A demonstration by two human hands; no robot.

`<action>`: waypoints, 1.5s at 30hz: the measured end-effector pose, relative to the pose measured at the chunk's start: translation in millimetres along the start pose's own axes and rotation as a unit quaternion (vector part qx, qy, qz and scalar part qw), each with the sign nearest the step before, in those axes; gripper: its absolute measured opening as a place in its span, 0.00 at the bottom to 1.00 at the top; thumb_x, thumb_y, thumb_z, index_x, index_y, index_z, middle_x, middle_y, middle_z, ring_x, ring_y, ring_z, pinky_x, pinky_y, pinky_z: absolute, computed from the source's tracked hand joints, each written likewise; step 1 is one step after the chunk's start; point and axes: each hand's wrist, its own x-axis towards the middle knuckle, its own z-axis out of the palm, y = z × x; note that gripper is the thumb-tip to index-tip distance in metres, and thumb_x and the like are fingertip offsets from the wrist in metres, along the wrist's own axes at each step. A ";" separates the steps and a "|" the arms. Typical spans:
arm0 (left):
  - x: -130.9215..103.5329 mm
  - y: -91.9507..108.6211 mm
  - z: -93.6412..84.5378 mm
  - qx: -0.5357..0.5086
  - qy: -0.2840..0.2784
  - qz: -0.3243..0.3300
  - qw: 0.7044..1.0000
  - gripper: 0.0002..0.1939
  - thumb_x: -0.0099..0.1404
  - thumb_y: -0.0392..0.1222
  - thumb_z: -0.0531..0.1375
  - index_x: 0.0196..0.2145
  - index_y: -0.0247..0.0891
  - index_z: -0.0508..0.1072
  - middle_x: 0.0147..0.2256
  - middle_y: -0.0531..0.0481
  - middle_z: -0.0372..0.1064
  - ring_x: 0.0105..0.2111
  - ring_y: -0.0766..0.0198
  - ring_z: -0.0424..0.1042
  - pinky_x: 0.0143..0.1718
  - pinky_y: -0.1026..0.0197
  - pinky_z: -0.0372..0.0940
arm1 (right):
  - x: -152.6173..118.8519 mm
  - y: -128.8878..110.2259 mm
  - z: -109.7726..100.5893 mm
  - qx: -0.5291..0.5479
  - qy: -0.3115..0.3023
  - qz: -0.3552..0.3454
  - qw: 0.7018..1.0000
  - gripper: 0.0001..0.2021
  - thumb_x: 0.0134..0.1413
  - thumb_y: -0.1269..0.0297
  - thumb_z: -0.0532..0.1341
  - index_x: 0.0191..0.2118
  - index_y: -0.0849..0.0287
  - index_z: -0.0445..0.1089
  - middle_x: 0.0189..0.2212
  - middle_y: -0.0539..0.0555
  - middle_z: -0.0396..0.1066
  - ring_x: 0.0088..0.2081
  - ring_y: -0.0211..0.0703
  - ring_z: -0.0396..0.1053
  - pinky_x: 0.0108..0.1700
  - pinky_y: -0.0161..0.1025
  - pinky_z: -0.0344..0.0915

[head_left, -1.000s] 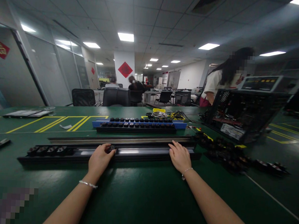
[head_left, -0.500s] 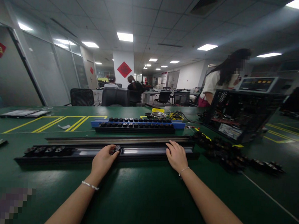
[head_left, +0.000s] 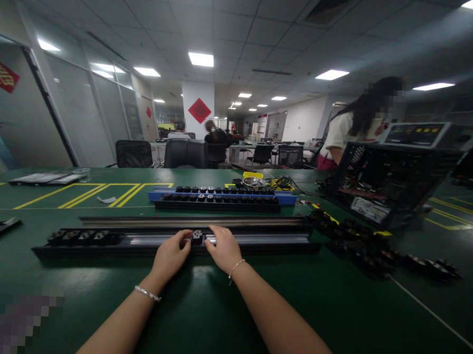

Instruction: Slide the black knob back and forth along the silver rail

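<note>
A long black rail (head_left: pixel 265 243) lies across the green table (head_left: pixel 221 313) in front of me. Several small black parts (head_left: pixel 80 236) sit in its left end. My left hand (head_left: pixel 171 255) and my right hand (head_left: pixel 225 247) meet at the rail's middle, fingertips on either side of one small black part (head_left: pixel 197 235) in the channel. Both hands touch that part; how firmly either grips it I cannot tell.
Behind the rail lie a second bare rail (head_left: pixel 194 221) and a blue-and-black rail (head_left: pixel 219 199) filled with parts. A pile of loose black parts (head_left: pixel 360 244) spreads at the right. An open computer case (head_left: pixel 387 182) stands beyond, with a person (head_left: pixel 352 125) behind it.
My right hand slid left along the rail from its right part to the middle, beside my left hand. My left hand has edged slightly right, with the small part.
</note>
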 end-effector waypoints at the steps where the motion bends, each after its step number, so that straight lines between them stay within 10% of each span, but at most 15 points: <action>1: -0.2 -0.2 0.1 -0.007 -0.002 0.005 1.000 0.17 0.58 0.39 0.52 0.46 0.43 0.68 0.43 0.52 0.73 0.43 0.62 0.71 0.46 0.61 0.63 | 2.2 -5.3 6.0 0.001 -0.008 0.004 1.000 0.21 0.52 0.62 0.56 0.52 0.59 0.65 0.49 0.55 0.68 0.51 0.45 0.62 0.54 0.42 0.57; 12: 1.8 -6.6 3.6 -0.029 -0.019 0.093 0.995 0.21 0.52 0.30 0.50 0.45 0.40 0.66 0.44 0.51 0.72 0.46 0.62 0.69 0.52 0.56 0.60 | 16.5 -23.8 26.9 -0.048 -0.022 0.100 0.994 0.18 0.50 0.60 0.59 0.48 0.57 0.68 0.44 0.56 0.69 0.47 0.46 0.63 0.48 0.40 0.58; 20: 1.6 -16.2 10.5 0.130 0.066 0.165 0.975 0.18 0.62 0.42 0.50 0.48 0.37 0.68 0.55 0.44 0.62 0.55 0.55 0.60 0.57 0.49 0.55 | 14.4 -24.1 24.9 -0.051 0.006 0.119 0.992 0.15 0.50 0.62 0.58 0.44 0.58 0.70 0.42 0.56 0.70 0.45 0.45 0.63 0.48 0.39 0.57; 45: -0.4 -14.0 9.0 0.213 0.023 0.163 0.963 0.20 0.66 0.45 0.45 0.51 0.42 0.68 0.57 0.47 0.59 0.56 0.58 0.60 0.57 0.47 0.53 | 3.4 -4.3 11.5 -0.067 0.051 0.155 0.984 0.16 0.50 0.66 0.57 0.46 0.62 0.67 0.43 0.58 0.70 0.46 0.46 0.64 0.48 0.39 0.57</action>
